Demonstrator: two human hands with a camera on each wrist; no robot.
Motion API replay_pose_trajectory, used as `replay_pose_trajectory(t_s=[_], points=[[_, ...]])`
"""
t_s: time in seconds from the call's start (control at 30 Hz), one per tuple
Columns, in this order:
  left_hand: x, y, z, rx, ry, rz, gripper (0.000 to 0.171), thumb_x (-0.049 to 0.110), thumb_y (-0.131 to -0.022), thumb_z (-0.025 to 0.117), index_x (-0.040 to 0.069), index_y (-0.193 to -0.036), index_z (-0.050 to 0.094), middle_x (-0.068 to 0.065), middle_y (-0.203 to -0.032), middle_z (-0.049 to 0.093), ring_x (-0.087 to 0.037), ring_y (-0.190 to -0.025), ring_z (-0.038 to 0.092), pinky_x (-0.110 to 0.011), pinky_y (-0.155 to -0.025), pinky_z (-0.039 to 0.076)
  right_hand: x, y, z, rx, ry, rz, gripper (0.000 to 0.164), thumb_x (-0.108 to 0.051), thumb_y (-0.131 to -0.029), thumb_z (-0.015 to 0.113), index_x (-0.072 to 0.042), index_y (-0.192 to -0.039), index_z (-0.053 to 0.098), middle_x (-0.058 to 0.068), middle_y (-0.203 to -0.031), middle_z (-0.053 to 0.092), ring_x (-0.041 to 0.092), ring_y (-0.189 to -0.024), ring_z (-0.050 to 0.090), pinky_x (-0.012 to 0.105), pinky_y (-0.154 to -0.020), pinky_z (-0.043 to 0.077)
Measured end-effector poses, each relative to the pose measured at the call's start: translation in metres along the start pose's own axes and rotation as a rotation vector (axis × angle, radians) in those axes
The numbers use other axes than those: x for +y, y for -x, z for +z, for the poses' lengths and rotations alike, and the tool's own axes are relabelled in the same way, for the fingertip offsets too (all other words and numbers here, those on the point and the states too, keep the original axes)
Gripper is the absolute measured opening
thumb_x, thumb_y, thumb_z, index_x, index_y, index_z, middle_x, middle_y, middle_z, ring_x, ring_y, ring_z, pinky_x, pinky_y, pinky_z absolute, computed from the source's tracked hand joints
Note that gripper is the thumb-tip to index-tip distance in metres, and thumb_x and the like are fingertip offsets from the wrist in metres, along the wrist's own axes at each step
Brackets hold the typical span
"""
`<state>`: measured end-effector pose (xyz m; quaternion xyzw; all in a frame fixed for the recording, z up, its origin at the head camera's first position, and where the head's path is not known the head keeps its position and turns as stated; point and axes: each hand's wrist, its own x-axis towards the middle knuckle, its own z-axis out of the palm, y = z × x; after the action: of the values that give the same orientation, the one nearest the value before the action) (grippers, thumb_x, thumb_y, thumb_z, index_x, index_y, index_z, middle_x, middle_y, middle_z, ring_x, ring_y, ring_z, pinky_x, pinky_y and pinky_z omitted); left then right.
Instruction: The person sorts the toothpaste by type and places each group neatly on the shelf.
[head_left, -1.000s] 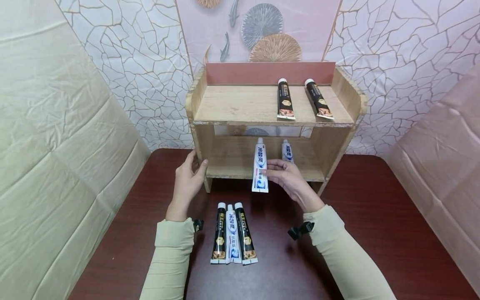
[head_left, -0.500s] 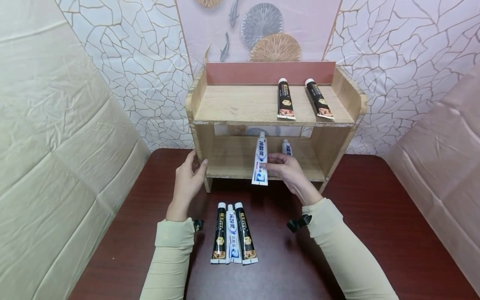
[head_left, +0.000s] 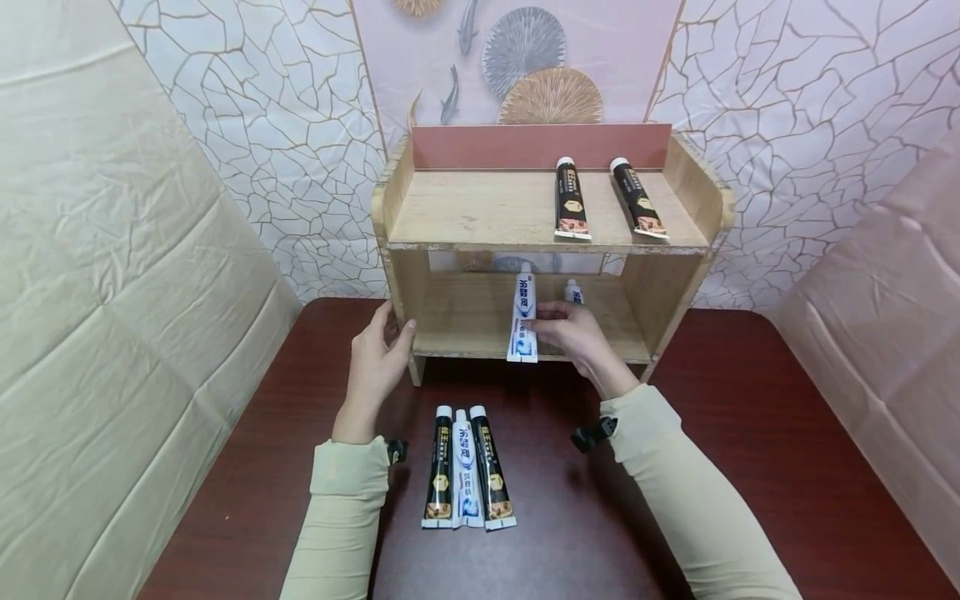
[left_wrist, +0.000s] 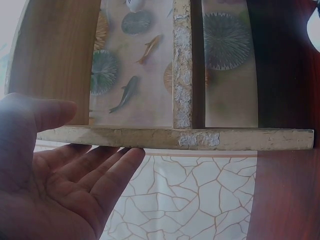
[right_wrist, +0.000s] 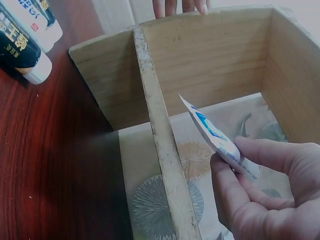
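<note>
A white and blue toothpaste tube (head_left: 522, 325) is pinched between the thumb and fingers of my right hand (head_left: 576, 333). It sits at the front of the lower level of a wooden shelf (head_left: 480, 340), cap pointing inward and flat end out past the edge. In the right wrist view the same toothpaste tube (right_wrist: 216, 132) is tilted above the lower board. My left hand (head_left: 377, 354) holds the shelf's left side panel (left_wrist: 150, 137), thumb on one face and fingers on the other. Behind my right hand, another white toothpaste tube (head_left: 573, 292) lies partly hidden on the lower level.
Two black toothpaste tubes (head_left: 572, 200) lie on the right part of the top level. On the dark red table (head_left: 555, 533), in front of the shelf, a white toothpaste tube (head_left: 466, 471) lies between two black ones. A patterned backdrop (head_left: 292, 150) stands behind.
My right hand has carried the white toothpaste tube slightly forward, toward the lower level, and a little right. The left hand keeps its place on the side panel.
</note>
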<state>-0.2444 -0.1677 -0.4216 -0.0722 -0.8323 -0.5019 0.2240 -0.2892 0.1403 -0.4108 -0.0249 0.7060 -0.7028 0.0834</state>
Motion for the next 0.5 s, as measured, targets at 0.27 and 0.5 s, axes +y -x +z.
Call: replay_pose_trajectory(t_s=[0.27,0.5], points=[[-0.0005,-0.0011,0.0008,-0.002,0.007,-0.002,0.046,0.022,-0.099,0.065,0.007,-0.141,0.055,-0.016,-0.129,0.065,-0.028,-0.118,0.064,-0.033,-0.096,0.056,-0.0009,-0.0058,-0.0027,0.019,-0.012,0.034,0.052,0.003,-0.088,0.072,0.015,-0.134,0.050,0.029,-0.130,0.056,0.025,-0.107,0.066,0.027,-0.093,0.057],[-0.0004,-0.0002,0.0007,-0.006,0.014,0.001,0.047,0.023,-0.099,0.065,0.006,-0.142,0.054,-0.017,-0.130,0.064,-0.029,-0.119,0.063,-0.035,-0.096,0.056,-0.0015,-0.0086,-0.0015,0.036,0.045,0.055,0.049,0.001,-0.088,0.073,0.014,-0.131,0.055,0.030,-0.129,0.057,0.031,-0.108,0.065,0.026,-0.088,0.059]])
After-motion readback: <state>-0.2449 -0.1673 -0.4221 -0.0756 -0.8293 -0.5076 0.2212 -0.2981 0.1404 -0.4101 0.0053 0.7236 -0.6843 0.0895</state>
